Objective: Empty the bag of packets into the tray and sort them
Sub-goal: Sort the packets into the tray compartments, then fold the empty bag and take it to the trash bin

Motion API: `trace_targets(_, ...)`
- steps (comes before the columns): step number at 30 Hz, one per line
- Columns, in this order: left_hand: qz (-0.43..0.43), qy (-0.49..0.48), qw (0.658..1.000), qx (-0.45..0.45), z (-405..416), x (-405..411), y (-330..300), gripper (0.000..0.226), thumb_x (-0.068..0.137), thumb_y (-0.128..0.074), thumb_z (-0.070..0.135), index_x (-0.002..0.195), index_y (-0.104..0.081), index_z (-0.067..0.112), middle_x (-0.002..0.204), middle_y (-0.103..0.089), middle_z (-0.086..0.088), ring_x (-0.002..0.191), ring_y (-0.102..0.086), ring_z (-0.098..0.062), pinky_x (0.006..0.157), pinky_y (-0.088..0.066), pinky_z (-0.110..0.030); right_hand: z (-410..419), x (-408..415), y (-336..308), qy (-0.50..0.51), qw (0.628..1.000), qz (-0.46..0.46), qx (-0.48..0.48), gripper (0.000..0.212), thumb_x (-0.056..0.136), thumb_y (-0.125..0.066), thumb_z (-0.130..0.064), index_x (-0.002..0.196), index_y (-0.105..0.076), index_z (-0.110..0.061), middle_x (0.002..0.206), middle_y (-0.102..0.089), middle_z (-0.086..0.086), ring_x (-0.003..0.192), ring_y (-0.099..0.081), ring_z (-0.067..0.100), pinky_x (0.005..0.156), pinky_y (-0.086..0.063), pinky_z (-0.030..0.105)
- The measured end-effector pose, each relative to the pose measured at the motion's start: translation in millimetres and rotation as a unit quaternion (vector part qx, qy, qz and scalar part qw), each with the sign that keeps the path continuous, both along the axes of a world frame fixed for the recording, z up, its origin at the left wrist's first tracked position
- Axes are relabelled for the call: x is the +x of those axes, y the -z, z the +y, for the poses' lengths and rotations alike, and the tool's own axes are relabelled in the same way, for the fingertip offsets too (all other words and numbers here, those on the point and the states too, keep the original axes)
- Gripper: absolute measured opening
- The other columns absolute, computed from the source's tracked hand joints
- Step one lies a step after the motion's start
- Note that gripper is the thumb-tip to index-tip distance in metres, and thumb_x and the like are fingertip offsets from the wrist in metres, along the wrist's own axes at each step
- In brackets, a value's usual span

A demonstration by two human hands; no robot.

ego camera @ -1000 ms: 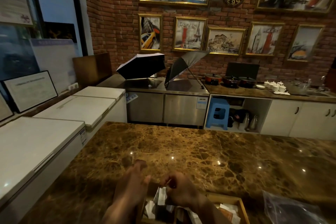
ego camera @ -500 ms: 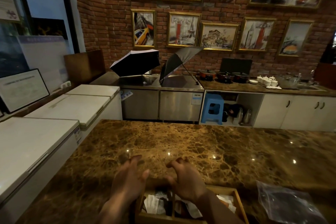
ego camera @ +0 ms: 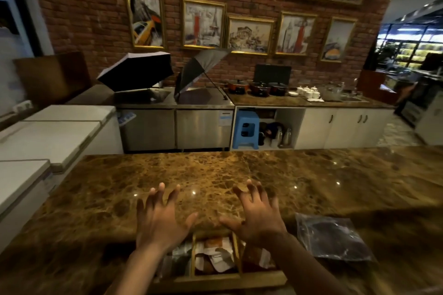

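A wooden tray [ego camera: 215, 279] with divided compartments sits at the near edge of the brown marble counter [ego camera: 215, 175]. Brown and white packets [ego camera: 213, 256] lie in its middle and side compartments. My left hand [ego camera: 160, 220] hovers over the tray's far left corner with fingers spread and holds nothing. My right hand [ego camera: 257, 215] hovers over the far right corner, fingers spread too, also empty. The clear plastic bag [ego camera: 332, 238] lies flat on the counter right of the tray, apart from both hands.
White chest freezers [ego camera: 48, 136] line the left side. Beyond the counter's far edge stand a steel unit with two opened umbrellas [ego camera: 136, 70], a blue stool [ego camera: 245, 129] and a back counter with pots and cups.
Both hands have lifted out of the tray and moved forward over its far edge, opening from curled to spread fingers. The camera view has tilted, showing more of the tray.
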State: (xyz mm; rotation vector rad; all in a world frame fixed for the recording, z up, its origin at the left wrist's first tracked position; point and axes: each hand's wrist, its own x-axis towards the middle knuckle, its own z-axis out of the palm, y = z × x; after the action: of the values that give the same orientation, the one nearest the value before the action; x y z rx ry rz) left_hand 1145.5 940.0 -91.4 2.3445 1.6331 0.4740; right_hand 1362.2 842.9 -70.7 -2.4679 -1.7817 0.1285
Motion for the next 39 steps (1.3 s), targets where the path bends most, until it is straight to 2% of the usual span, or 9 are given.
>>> trace_targets(5, 0.025, 0.043, 0.999, -0.022, -19, 43, -4, 0.097, 0.079, -0.034, 0.087, 0.158, 0.000, 0.043, 0.170, 0.010, -0.001, 0.156, 0.013, -0.027, 0.124, 0.007, -0.053, -34, 47, -2, 0.044, 0.999, -0.015, -0.011, 0.114, 0.060, -0.016, -0.101, 0.157, -0.002, -0.042, 0.170, 0.003, 0.005, 0.155, 0.002, 0.033, 0.121, -0.002, 0.065)
trace_targets(9, 0.008, 0.075, 0.997, -0.019, -43, 89, -11, 0.100, 0.076, -0.039, 0.088, 0.159, -0.005, 0.043, 0.170, 0.007, 0.001, 0.156, 0.011, -0.025, 0.124, 0.006, -0.053, -75, 98, -7, 0.074, 0.996, 0.030, -0.026, 0.105, 0.071, -0.030, -0.095, 0.157, 0.000, -0.043, 0.169, 0.012, 0.000, 0.154, 0.015, 0.029, 0.121, 0.010, 0.062)
trace_targets(11, 0.026, 0.091, 0.996, -0.002, -57, 115, -16, 0.101, 0.075, -0.039, 0.089, 0.158, -0.007, 0.043, 0.170, 0.003, 0.001, 0.156, 0.004, -0.025, 0.126, 0.001, -0.052, -97, 124, -10, 0.087, 0.995, 0.045, -0.008, 0.108, 0.068, -0.028, -0.097, 0.157, 0.001, -0.043, 0.168, 0.019, -0.002, 0.153, 0.022, 0.026, 0.121, 0.013, 0.061)
trace_targets(16, 0.047, 0.140, 0.989, 0.000, -89, 183, -29, 0.103, 0.073, -0.039, 0.090, 0.158, -0.002, 0.044, 0.170, 0.000, 0.001, 0.155, -0.007, -0.027, 0.126, -0.007, -0.050, -142, 186, -11, 0.126, 0.991, 0.036, 0.034, 0.116, 0.056, -0.013, -0.103, 0.156, 0.005, -0.046, 0.169, 0.014, -0.001, 0.155, 0.015, 0.028, 0.122, 0.001, 0.064)
trace_targets(21, 0.028, 0.178, 0.984, -0.010, -120, 241, -30, 0.100, 0.073, -0.049, 0.083, 0.157, -0.009, 0.044, 0.167, -0.010, 0.002, 0.153, -0.012, -0.025, 0.125, -0.013, -0.046, -181, 238, -4, 0.163, 0.985, 0.051, 0.024, 0.102, 0.075, -0.037, -0.089, 0.157, 0.005, -0.044, 0.170, 0.009, 0.001, 0.156, 0.007, 0.026, 0.125, -0.005, 0.054)
trace_targets(27, 0.054, 0.219, 0.972, -0.063, -154, 291, -15, 0.093, 0.084, -0.056, 0.069, 0.158, -0.005, 0.042, 0.168, -0.006, 0.006, 0.155, -0.008, -0.022, 0.124, -0.011, -0.038, -209, 277, 25, 0.126, 0.989, 0.076, 0.003, 0.101, 0.080, -0.043, -0.083, 0.158, 0.003, -0.038, 0.170, -0.001, 0.005, 0.154, -0.010, 0.032, 0.124, -0.019, 0.051)
trace_targets(34, 0.110, 0.221, 0.960, -0.129, -169, 321, 10, 0.087, 0.093, -0.052, 0.061, 0.159, 0.001, 0.040, 0.170, 0.001, 0.007, 0.157, 0.002, -0.023, 0.126, -0.006, -0.039, -205, 295, 57, 0.091, 0.988, 0.115, -0.038, 0.090, 0.088, -0.055, -0.060, 0.160, -0.008, -0.032, 0.170, -0.005, 0.000, 0.155, -0.011, 0.027, 0.122, -0.024, 0.044)
trace_targets(36, 0.116, 0.218, 0.959, -0.136, -170, 324, 18, 0.086, 0.094, -0.053, 0.058, 0.159, 0.000, 0.040, 0.170, 0.000, 0.007, 0.157, 0.000, -0.023, 0.126, -0.008, -0.038, -200, 298, 67, 0.079, 0.988, 0.127, -0.043, 0.087, 0.090, -0.054, -0.056, 0.160, -0.007, -0.034, 0.170, -0.006, -0.001, 0.155, -0.012, 0.026, 0.120, -0.029, 0.044)
trace_targets(39, 0.132, 0.222, 0.957, -0.135, -170, 324, 27, 0.087, 0.093, -0.056, 0.056, 0.160, -0.003, 0.037, 0.169, -0.004, 0.008, 0.156, -0.005, -0.020, 0.125, -0.009, -0.036, -192, 298, 76, 0.043, 0.989, 0.131, -0.059, 0.081, 0.092, -0.055, -0.049, 0.158, -0.011, -0.039, 0.170, -0.004, -0.003, 0.156, -0.008, 0.025, 0.122, -0.026, 0.041)
